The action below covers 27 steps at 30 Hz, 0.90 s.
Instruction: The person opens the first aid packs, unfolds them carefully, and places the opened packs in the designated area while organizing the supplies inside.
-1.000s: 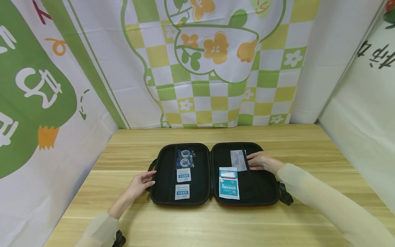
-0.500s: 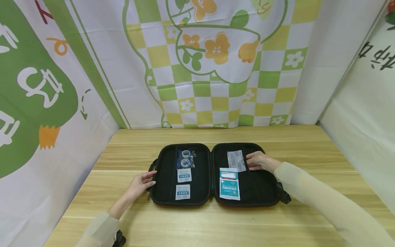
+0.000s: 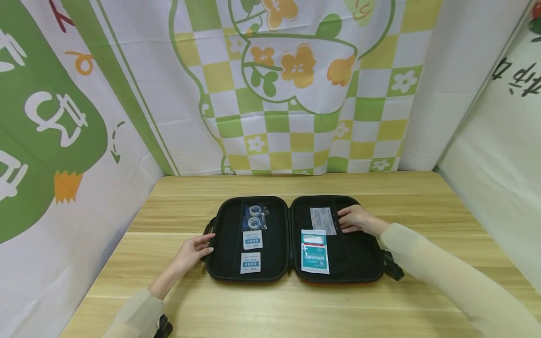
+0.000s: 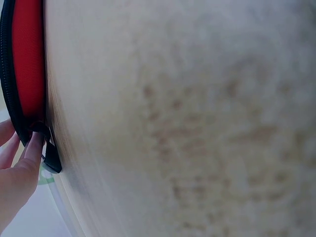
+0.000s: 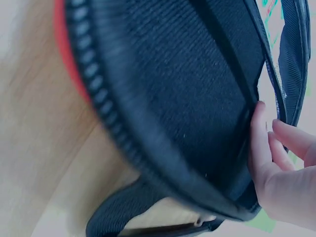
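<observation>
An unfolded black case (image 3: 270,263) with a red outer shell lies on the wooden table. My left hand (image 3: 194,251) grips its left rim beside the handle; in the left wrist view, fingers and thumb (image 4: 32,150) hold the red side's edge. Over the right half, my right hand (image 3: 359,220) pinches the black elastic strap (image 5: 264,47), lifting it from the lining. A whitish printed packet (image 3: 323,221) lies by that strap, its right edge close to my fingertips. Below it sits a teal-and-white packet (image 3: 314,253), its right part by the strap.
In the left half, a clear bag with two white tape rolls (image 3: 254,217) and two small white-and-blue sachets (image 3: 252,239) sit along another strap. A black handle (image 3: 392,266) sticks out at the right. Printed cloth (image 3: 274,141) hangs behind the table (image 3: 270,305).
The whitish packet has shifted slightly left and tilted a little. My right hand stays at the strap with small finger movements. The left hand keeps its place on the rim.
</observation>
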Tool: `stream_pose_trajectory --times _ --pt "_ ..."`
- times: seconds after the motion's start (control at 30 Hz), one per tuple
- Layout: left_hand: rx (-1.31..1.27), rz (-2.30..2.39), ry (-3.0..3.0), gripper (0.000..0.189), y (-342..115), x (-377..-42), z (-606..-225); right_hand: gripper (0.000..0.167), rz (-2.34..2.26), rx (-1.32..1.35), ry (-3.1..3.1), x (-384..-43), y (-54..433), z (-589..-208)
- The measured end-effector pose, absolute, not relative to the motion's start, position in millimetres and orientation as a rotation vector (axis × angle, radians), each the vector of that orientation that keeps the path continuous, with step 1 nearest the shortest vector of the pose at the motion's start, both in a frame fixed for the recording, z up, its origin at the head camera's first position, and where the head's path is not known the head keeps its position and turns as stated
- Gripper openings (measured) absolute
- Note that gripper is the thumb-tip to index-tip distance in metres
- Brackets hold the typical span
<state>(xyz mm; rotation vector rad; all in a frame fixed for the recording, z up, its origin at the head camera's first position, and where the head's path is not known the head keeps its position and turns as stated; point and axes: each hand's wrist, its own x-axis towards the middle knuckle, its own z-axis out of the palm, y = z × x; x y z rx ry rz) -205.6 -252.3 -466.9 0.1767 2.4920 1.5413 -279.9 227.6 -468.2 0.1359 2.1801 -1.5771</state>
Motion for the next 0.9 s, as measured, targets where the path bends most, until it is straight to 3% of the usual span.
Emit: stream_pose_trajectory --times 0.43,0.9 --pt "0.171 1.534 2.499 0.043 -252 -206 -465 0.035 -1.358 -0.054 2.527 -247 210 -408" --pt "0.178 1.539 2.497 0.043 -253 -207 -467 0.032 -1.198 -0.409 2.577 -243 195 -393"
